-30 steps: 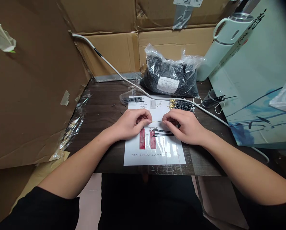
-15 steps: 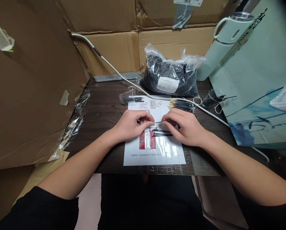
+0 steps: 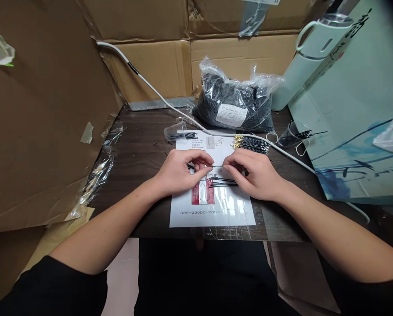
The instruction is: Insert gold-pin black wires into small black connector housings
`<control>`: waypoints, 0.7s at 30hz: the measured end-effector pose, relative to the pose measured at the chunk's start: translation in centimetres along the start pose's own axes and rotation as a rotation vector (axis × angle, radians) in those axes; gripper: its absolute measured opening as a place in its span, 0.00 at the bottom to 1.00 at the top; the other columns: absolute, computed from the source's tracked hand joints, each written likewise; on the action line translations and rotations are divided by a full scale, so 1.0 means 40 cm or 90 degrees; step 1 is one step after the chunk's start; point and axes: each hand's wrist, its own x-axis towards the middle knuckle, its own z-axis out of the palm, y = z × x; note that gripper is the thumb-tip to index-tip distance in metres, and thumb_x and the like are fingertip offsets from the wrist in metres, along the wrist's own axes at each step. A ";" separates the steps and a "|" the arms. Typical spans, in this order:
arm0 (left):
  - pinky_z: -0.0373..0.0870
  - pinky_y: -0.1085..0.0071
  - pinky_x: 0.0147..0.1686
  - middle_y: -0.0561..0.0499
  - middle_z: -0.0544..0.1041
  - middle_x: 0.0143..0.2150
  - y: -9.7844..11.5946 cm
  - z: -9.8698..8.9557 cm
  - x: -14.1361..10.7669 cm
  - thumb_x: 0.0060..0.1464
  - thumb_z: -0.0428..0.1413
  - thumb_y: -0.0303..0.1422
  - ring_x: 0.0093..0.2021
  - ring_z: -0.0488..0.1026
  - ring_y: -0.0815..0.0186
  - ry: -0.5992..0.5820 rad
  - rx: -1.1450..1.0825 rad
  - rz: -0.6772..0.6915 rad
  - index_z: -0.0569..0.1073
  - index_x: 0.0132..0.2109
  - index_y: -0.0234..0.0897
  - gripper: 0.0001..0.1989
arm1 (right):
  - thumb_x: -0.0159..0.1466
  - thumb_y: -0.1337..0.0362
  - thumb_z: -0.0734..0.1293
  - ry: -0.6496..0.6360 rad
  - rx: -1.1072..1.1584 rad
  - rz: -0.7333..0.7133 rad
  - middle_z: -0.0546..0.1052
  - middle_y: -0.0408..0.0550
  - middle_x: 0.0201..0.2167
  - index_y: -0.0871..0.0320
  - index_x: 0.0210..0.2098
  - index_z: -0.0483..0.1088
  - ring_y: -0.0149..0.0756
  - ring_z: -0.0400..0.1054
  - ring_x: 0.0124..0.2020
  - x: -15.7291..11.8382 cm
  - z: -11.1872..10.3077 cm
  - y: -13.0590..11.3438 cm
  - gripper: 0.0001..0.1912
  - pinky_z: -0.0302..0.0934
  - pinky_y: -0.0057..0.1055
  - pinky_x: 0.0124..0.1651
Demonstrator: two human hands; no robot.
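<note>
A thin black wire [image 3: 218,166] stretches level between my fingertips, above the white printed sheet [image 3: 183,217]. My left hand [image 3: 186,171] is closed in a pinch at its left end, with a short dark piece also showing among the fingers. At the other end, my right hand [image 3: 254,173] pinches with thumb and forefinger. Just below lie several black wires [image 3: 223,182], partly under the right hand. They rest across a red-and-white picture [image 3: 196,202] on the sheet. Behind the right hand is a bundle of black wires with gold-coloured ends [image 3: 250,144].
A clear cup [image 3: 174,131] holding black pieces lies at the sheet's back left. Another cup [image 3: 288,135] lies at right beside rubber bands. A labelled bag of black tubing [image 3: 236,98], a white cable [image 3: 153,90] and a pale bottle [image 3: 301,70] are behind. Cardboard walls [image 3: 45,109] enclose the left.
Both hands have hardly moved and keep their pinch. The wire between the fingertips looks slightly thinner and lighter. The view has shifted a little.
</note>
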 end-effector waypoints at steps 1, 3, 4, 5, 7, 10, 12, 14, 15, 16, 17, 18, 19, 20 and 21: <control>0.79 0.68 0.41 0.50 0.85 0.39 0.001 0.000 0.000 0.63 0.67 0.30 0.35 0.80 0.67 0.000 0.001 0.003 0.84 0.46 0.37 0.05 | 0.76 0.69 0.65 0.000 0.002 0.001 0.74 0.46 0.33 0.58 0.43 0.74 0.36 0.67 0.33 0.000 0.000 -0.001 0.05 0.62 0.35 0.37; 0.80 0.68 0.41 0.50 0.85 0.39 0.003 0.000 0.001 0.62 0.67 0.30 0.35 0.80 0.66 0.000 0.004 0.007 0.84 0.46 0.37 0.05 | 0.76 0.69 0.65 -0.001 0.003 0.004 0.74 0.46 0.33 0.58 0.43 0.74 0.36 0.67 0.33 0.001 0.000 -0.002 0.06 0.62 0.35 0.38; 0.80 0.68 0.41 0.50 0.85 0.40 0.004 0.000 0.001 0.62 0.67 0.30 0.35 0.80 0.66 0.000 0.007 0.009 0.84 0.46 0.37 0.06 | 0.76 0.69 0.65 -0.001 0.004 0.007 0.74 0.46 0.33 0.58 0.43 0.74 0.36 0.68 0.33 0.001 0.000 -0.002 0.06 0.62 0.35 0.38; 0.80 0.68 0.41 0.49 0.86 0.40 0.004 0.000 0.001 0.62 0.67 0.30 0.35 0.80 0.66 0.000 0.009 0.010 0.84 0.47 0.37 0.07 | 0.76 0.68 0.65 0.000 0.005 0.010 0.74 0.46 0.33 0.58 0.43 0.74 0.36 0.68 0.33 0.001 -0.001 -0.002 0.06 0.62 0.35 0.38; 0.81 0.67 0.42 0.48 0.86 0.42 0.005 0.000 0.002 0.61 0.68 0.29 0.35 0.80 0.66 0.006 0.010 0.011 0.84 0.49 0.36 0.09 | 0.76 0.68 0.65 0.002 0.007 0.017 0.75 0.46 0.33 0.57 0.43 0.74 0.37 0.68 0.33 0.001 -0.001 -0.002 0.06 0.62 0.35 0.38; 0.81 0.67 0.41 0.48 0.86 0.42 0.006 0.001 0.002 0.61 0.68 0.29 0.34 0.80 0.66 0.016 0.006 0.016 0.84 0.49 0.36 0.09 | 0.77 0.67 0.65 0.004 0.010 0.023 0.75 0.47 0.33 0.57 0.43 0.74 0.37 0.67 0.34 0.000 -0.002 -0.001 0.06 0.63 0.36 0.38; 0.81 0.67 0.40 0.48 0.86 0.42 0.006 0.001 0.002 0.61 0.67 0.29 0.34 0.80 0.66 0.021 0.008 0.021 0.84 0.48 0.37 0.08 | 0.77 0.68 0.65 0.005 0.011 0.023 0.75 0.47 0.33 0.57 0.43 0.74 0.37 0.67 0.34 -0.001 -0.001 0.000 0.06 0.62 0.36 0.38; 0.80 0.67 0.41 0.49 0.86 0.41 0.006 0.001 0.002 0.62 0.67 0.29 0.34 0.80 0.66 0.024 0.011 0.029 0.84 0.47 0.37 0.07 | 0.76 0.68 0.65 0.005 0.012 0.021 0.74 0.46 0.33 0.57 0.42 0.74 0.36 0.67 0.33 -0.002 0.000 0.001 0.06 0.62 0.36 0.38; 0.80 0.67 0.41 0.49 0.86 0.41 0.006 0.001 0.002 0.62 0.67 0.29 0.34 0.79 0.67 0.026 0.011 0.034 0.84 0.47 0.37 0.07 | 0.76 0.68 0.65 0.006 0.012 0.021 0.74 0.46 0.33 0.57 0.42 0.74 0.36 0.67 0.33 -0.002 0.001 0.002 0.06 0.62 0.36 0.38; 0.80 0.68 0.41 0.49 0.86 0.41 0.007 0.002 0.002 0.61 0.67 0.28 0.34 0.79 0.67 0.027 0.012 0.039 0.84 0.47 0.37 0.07 | 0.76 0.68 0.65 0.006 0.013 0.021 0.74 0.46 0.33 0.57 0.42 0.74 0.36 0.67 0.33 -0.002 0.002 0.002 0.06 0.62 0.36 0.38; 0.79 0.68 0.40 0.50 0.86 0.40 0.007 0.002 0.002 0.61 0.67 0.28 0.34 0.79 0.67 0.030 0.013 0.044 0.84 0.47 0.37 0.07 | 0.76 0.68 0.65 0.007 0.013 0.020 0.74 0.46 0.33 0.57 0.43 0.74 0.36 0.67 0.33 -0.002 0.002 0.002 0.06 0.62 0.36 0.38; 0.79 0.68 0.40 0.50 0.86 0.40 0.008 0.002 0.001 0.61 0.67 0.28 0.34 0.79 0.67 0.031 0.014 0.047 0.84 0.47 0.37 0.07 | 0.76 0.68 0.65 0.007 0.014 0.020 0.74 0.45 0.33 0.57 0.43 0.74 0.36 0.67 0.33 -0.002 0.003 0.001 0.06 0.62 0.36 0.38; 0.79 0.69 0.40 0.50 0.86 0.40 0.008 0.003 0.001 0.61 0.67 0.28 0.34 0.79 0.67 0.033 0.016 0.050 0.84 0.46 0.37 0.07 | 0.77 0.68 0.65 0.008 0.015 0.019 0.74 0.46 0.33 0.57 0.43 0.74 0.36 0.67 0.33 -0.002 0.003 0.001 0.06 0.62 0.36 0.38; 0.79 0.69 0.40 0.50 0.86 0.39 0.009 0.003 0.001 0.61 0.67 0.28 0.34 0.79 0.67 0.034 0.018 0.051 0.84 0.46 0.37 0.07 | 0.77 0.68 0.65 0.009 0.016 0.018 0.74 0.46 0.33 0.57 0.43 0.74 0.36 0.67 0.33 -0.002 0.004 0.000 0.06 0.62 0.36 0.38; 0.79 0.69 0.40 0.51 0.86 0.39 0.010 0.004 0.001 0.61 0.68 0.28 0.34 0.79 0.67 0.034 0.019 0.051 0.84 0.46 0.37 0.07 | 0.77 0.68 0.65 0.010 0.017 0.016 0.75 0.46 0.33 0.57 0.42 0.74 0.36 0.67 0.33 -0.002 0.004 0.000 0.06 0.62 0.36 0.39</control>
